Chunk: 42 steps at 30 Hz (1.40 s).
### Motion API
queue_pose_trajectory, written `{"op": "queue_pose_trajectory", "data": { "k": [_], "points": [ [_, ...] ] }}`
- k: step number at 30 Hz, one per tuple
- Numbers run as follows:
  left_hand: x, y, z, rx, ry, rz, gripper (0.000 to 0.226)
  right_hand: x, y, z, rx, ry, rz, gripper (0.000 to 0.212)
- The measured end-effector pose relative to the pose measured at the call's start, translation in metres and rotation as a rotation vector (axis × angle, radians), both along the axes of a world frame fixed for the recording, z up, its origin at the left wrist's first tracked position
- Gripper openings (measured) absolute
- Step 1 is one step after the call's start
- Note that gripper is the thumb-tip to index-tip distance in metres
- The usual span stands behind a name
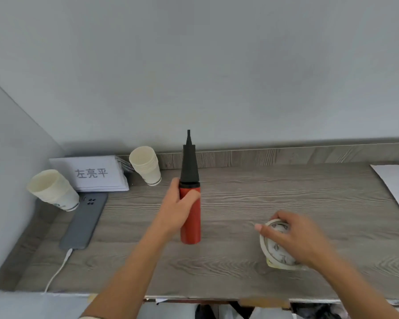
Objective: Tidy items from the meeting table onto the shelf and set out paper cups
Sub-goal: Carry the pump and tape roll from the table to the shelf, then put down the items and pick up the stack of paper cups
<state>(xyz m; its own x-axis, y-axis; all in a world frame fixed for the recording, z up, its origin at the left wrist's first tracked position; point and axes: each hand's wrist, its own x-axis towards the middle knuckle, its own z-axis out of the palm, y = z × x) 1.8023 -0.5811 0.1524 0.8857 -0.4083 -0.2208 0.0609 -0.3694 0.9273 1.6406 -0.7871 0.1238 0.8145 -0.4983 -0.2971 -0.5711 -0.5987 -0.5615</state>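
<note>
A red hand pump with a black cone nozzle [190, 212] stands upright on the grey wood-grain shelf [240, 196], near its middle. My left hand [174, 209] is wrapped around the pump's upper red body. A roll of clear tape [277, 246] lies on the shelf to the right, and my right hand [295, 238] grips it from above. Two stacks of white paper cups lie tilted at the back left: one stack [53, 189] by the left wall, the other [145, 165] against the back ledge.
A stack of white name cards [91, 173] with printed characters leans at the back left. In front of it a grey phone [83, 221] lies face down with a white cable [58, 271] running to the front edge. White paper [396, 185] lies at the far right.
</note>
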Motion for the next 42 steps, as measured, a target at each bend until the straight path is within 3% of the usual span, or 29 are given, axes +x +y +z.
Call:
{"op": "queue_pose_trajectory", "data": {
  "k": [3, 7, 16, 21, 25, 29, 32, 36, 40, 42],
  "points": [
    [0.054, -0.026, 0.002, -0.044, 0.004, -0.127, 0.023, 0.025, -0.004, -0.001, 0.025, 0.010, -0.093, 0.072],
    [0.105, -0.053, -0.013, -0.065, -0.127, -0.213, 0.042, 0.053, -0.012, -0.008, 0.034, 0.028, -0.157, 0.061],
    [0.134, -0.063, -0.063, -0.057, -0.287, -0.121, 0.048, 0.122, -0.036, -0.029, 0.190, -0.064, -0.210, 0.012],
    [0.128, -0.071, -0.070, 0.008, -0.454, -0.101, 0.047, 0.185, -0.043, -0.048, 0.183, -0.132, -0.215, 0.017],
    [0.129, -0.076, -0.068, 0.086, -0.511, -0.080, 0.047, 0.208, -0.031, -0.069, 0.043, -0.118, -0.186, 0.023],
    [0.129, -0.074, -0.071, 0.140, -0.544, -0.047, 0.049, 0.201, -0.035, -0.067, -0.110, -0.174, -0.195, 0.027],
    [0.128, -0.071, -0.076, 0.170, -0.550, -0.021, 0.054, 0.184, -0.056, -0.057, -0.111, -0.238, -0.235, 0.023],
    [0.126, -0.072, -0.075, 0.180, -0.557, -0.002, 0.055, 0.152, -0.095, -0.059, -0.083, -0.203, -0.256, 0.041],
    [0.124, -0.073, -0.076, 0.191, -0.554, 0.006, 0.053, 0.142, -0.105, -0.073, -0.148, -0.091, -0.190, 0.016],
    [0.123, -0.073, -0.075, 0.201, -0.556, 0.007, 0.053, 0.140, -0.101, -0.083, -0.217, -0.087, -0.169, 0.036]
  ]
}}
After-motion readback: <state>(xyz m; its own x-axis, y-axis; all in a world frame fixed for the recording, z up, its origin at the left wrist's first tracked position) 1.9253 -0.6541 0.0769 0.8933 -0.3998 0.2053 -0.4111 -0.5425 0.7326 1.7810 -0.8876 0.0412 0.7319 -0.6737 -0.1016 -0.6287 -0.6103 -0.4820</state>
